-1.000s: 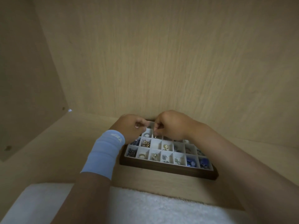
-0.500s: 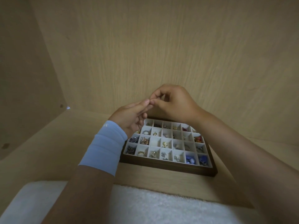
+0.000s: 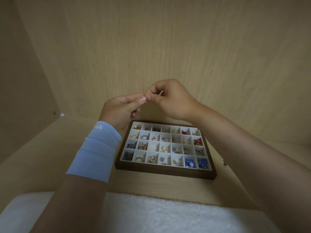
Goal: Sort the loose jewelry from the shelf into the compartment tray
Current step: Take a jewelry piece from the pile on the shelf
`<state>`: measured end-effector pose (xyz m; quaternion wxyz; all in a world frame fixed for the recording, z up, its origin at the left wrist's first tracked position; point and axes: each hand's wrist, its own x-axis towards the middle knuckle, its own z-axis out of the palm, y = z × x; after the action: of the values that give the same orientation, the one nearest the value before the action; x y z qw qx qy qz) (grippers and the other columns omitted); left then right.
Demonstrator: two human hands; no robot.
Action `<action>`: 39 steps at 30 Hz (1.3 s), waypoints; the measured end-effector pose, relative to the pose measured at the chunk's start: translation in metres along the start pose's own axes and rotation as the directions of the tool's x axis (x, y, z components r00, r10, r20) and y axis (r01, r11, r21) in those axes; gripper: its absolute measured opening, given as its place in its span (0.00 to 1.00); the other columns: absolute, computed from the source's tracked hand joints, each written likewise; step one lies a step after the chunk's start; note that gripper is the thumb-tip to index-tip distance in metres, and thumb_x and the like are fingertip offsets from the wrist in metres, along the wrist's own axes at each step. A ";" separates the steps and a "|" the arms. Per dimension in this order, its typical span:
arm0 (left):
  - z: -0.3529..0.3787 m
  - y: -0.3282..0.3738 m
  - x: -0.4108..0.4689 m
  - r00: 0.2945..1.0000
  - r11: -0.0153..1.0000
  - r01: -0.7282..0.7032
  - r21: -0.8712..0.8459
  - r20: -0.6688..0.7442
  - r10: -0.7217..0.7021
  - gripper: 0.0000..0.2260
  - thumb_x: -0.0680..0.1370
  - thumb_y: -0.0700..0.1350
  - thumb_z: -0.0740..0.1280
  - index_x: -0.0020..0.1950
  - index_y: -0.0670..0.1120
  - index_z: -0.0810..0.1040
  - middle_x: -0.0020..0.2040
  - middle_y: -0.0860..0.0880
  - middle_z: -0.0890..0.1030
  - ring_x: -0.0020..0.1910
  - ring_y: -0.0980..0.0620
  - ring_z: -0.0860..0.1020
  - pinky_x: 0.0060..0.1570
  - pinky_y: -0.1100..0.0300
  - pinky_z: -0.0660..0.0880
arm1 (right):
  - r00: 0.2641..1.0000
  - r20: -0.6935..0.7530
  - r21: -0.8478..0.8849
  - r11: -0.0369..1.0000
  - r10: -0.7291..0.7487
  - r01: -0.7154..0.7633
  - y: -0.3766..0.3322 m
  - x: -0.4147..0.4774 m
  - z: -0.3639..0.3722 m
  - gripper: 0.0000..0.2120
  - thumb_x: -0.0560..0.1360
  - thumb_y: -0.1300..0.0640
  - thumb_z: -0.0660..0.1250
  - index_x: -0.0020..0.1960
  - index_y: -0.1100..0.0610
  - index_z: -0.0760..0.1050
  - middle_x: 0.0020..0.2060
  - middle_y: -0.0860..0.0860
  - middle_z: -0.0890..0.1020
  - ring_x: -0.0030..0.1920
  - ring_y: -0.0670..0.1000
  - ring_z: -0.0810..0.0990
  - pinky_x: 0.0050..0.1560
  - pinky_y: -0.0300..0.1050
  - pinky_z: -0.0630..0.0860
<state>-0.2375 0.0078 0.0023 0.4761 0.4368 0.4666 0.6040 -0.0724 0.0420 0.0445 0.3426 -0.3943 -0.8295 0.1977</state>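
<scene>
Both hands have come up off the tray's far row since a second ago, and now meet in the air above its 12 o'clock edge. The left hand [image 3: 120,108] and right hand [image 3: 173,101] are each pinched thumb to forefinger, tips touching, on one tiny gold piece [image 3: 145,96] between them. It is too small to say what it is, or whether they are parting or joining it. The other fingers of both hands are curled in. A blue wristband [image 3: 95,151] sits on the left wrist. Below, the tray [image 3: 165,172] lies flat on the shelf [image 3: 50,157], four rows of seven cells, and most cells already hold something: gold bits at 10 o'clock, red ones toward 2 and 3, blue ones at 5. One cell just left of centre looks bare, and a couple more hold only a speck. At the tray's 3 o'clock, well apart from it and just beside the right forearm, a small stray [image 3: 225,163] lies on the shelf. A white cloth [image 3: 151,214] lies at 6 o'clock. By my reading the sort is nearly done — the held piece needs a cell, then the stray — though anything else loose would be out of view.
</scene>
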 end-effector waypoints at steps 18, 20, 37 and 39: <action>-0.005 -0.025 -0.001 0.985 0.798 -0.163 0.580 0.140 0.099 0.08 0.75 0.45 0.71 0.54 0.51 0.84 0.48 0.58 0.83 0.47 0.65 0.79 0.55 0.65 0.74 | 0.967 0.226 -0.425 0.905 0.120 -0.013 0.029 -0.025 0.016 0.08 0.78 0.51 0.66 0.44 0.52 0.81 0.39 0.47 0.83 0.40 0.48 0.81 0.46 0.53 0.80; -0.008 -0.033 0.003 0.981 0.676 -0.171 0.717 0.187 0.050 0.08 0.76 0.45 0.69 0.54 0.53 0.83 0.50 0.57 0.82 0.49 0.62 0.78 0.57 0.61 0.74 | 0.927 0.325 -0.515 0.857 0.187 0.008 0.028 -0.030 0.023 0.07 0.77 0.51 0.67 0.44 0.50 0.82 0.39 0.45 0.82 0.40 0.47 0.80 0.45 0.51 0.80; 0.014 -0.043 -0.004 0.951 0.458 -0.307 0.834 0.291 0.106 0.10 0.79 0.46 0.63 0.56 0.55 0.81 0.48 0.55 0.79 0.51 0.54 0.76 0.55 0.58 0.74 | 0.900 0.268 -0.461 0.867 0.342 -0.192 0.038 -0.045 -0.021 0.07 0.77 0.52 0.68 0.50 0.49 0.85 0.47 0.44 0.85 0.49 0.45 0.82 0.56 0.50 0.79; 0.029 -0.038 -0.014 0.941 0.494 -0.333 0.803 0.314 0.124 0.10 0.79 0.46 0.62 0.57 0.53 0.81 0.40 0.60 0.76 0.43 0.59 0.76 0.49 0.61 0.73 | 0.915 0.190 -0.411 0.875 0.356 -0.256 0.045 -0.063 -0.045 0.07 0.78 0.54 0.69 0.50 0.51 0.85 0.47 0.44 0.85 0.49 0.44 0.82 0.54 0.46 0.79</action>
<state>-0.2002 0.0024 -0.0305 0.1661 0.7327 0.5836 0.3081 0.0122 0.0226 0.0229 0.1126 -0.5506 -0.8158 0.1364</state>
